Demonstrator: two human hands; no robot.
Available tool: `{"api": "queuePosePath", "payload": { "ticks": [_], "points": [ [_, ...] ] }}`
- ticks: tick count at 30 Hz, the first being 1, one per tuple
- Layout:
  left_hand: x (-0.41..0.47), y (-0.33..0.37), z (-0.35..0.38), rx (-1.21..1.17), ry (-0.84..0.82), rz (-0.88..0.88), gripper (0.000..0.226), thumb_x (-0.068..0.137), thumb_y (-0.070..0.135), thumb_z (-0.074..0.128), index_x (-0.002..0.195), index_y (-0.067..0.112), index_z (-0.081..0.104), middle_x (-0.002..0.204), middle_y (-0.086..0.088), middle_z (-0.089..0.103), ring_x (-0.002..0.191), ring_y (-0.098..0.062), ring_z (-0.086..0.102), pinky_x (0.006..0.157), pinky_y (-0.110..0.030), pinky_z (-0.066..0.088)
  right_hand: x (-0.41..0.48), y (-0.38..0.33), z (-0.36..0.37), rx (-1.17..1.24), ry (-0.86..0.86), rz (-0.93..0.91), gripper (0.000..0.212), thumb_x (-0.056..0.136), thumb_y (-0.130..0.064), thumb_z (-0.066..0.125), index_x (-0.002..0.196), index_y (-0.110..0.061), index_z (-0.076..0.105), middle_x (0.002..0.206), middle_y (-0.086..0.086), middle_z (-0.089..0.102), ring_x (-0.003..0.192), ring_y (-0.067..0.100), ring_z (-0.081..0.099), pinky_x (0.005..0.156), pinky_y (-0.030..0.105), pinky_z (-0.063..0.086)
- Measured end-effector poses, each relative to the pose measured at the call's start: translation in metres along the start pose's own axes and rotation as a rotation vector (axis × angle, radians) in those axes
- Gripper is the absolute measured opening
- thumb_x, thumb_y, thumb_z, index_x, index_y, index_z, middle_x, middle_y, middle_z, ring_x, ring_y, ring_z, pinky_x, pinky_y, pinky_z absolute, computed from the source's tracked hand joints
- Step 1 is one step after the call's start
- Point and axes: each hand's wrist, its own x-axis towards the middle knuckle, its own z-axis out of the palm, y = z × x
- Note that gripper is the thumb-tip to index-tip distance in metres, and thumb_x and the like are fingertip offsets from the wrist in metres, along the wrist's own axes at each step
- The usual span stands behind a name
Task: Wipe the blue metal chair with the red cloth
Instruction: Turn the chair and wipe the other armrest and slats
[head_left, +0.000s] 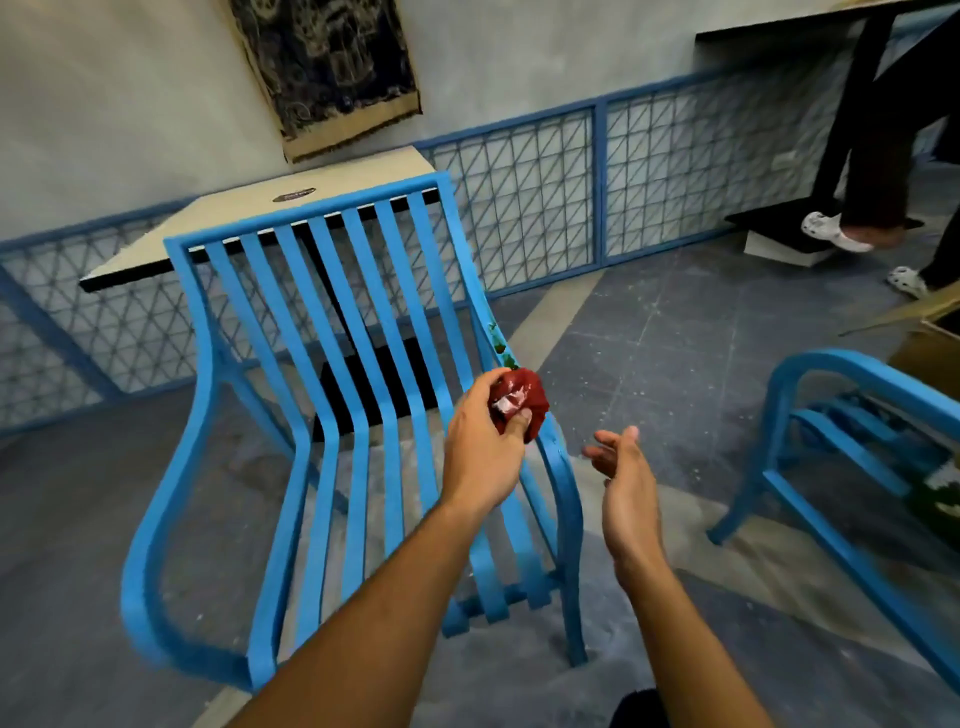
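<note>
Left grip (480, 457) clutches red cloth (524, 397) at blue metal chair (358, 493) rail; right grip (623, 478) spread wide.

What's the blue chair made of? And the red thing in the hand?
Blue chair: probably painted metal; thin, curved slats with a smooth, even coat. Red cloth: soft fabric, since it crumples into a ball in the left hand.

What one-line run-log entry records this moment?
left hand grips red cloth | cloth at side rail of blue metal chair | right hand open, empty | green smear above cloth
</note>
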Motion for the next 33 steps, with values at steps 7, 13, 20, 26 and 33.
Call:
{"api": "queuePosePath", "payload": {
  "ticks": [7,13,20,26,33],
  "points": [
    [0.027,-0.008,0.033,0.228,-0.136,0.071,0.049,0.093,0.015,0.067,0.137,0.030,0.052,0.137,0.002,0.058,0.127,-0.020,0.052,0.111,-0.037,0.041,0.010,0.017,-0.003,0.050,-0.118,0.106,0.071,0.096,-0.067,0.010,0.136,-0.027,0.052,0.122,-0.001,0.067,0.122,0.016,0.049,0.104,0.036,0.028],
    [0.009,-0.018,0.044,0.326,-0.102,0.080,0.051,0.095,0.020,0.063,0.143,0.031,0.046,0.140,0.003,0.054,0.132,-0.019,0.045,0.112,-0.041,0.039,0.005,0.027,-0.006,0.086,-0.156,0.167,0.086,0.081,-0.080,0.010,0.136,-0.030,0.052,0.118,-0.004,0.069,0.124,0.016,0.052,0.101,0.034,0.029],
    [-0.021,-0.022,0.040,0.408,-0.124,0.222,0.053,0.095,0.016,0.061,0.145,0.026,0.046,0.143,0.006,0.051,0.133,-0.016,0.041,0.115,-0.035,0.036,-0.004,0.026,-0.007,0.085,-0.126,0.139,0.088,0.081,-0.081,0.010,0.136,-0.027,0.053,0.117,-0.001,0.068,0.124,0.018,0.054,0.101,0.035,0.034],
    [-0.044,-0.030,0.038,0.480,-0.164,0.363,0.054,0.092,0.008,0.060,0.143,0.023,0.051,0.144,0.005,0.051,0.133,-0.017,0.043,0.113,-0.034,0.041,-0.011,0.024,-0.012,0.104,-0.056,0.148,0.085,0.080,-0.079,0.013,0.129,-0.026,0.057,0.113,0.002,0.067,0.120,0.020,0.056,0.108,0.042,0.039],
    [-0.007,-0.014,0.034,0.437,-0.154,0.193,0.047,0.096,0.018,0.059,0.141,0.027,0.049,0.139,0.004,0.055,0.129,-0.019,0.048,0.108,-0.039,0.043,-0.013,0.023,-0.012,0.111,-0.100,0.113,0.085,0.081,-0.079,0.014,0.131,-0.024,0.056,0.112,0.004,0.068,0.121,0.022,0.056,0.111,0.046,0.037]
  ]
}}
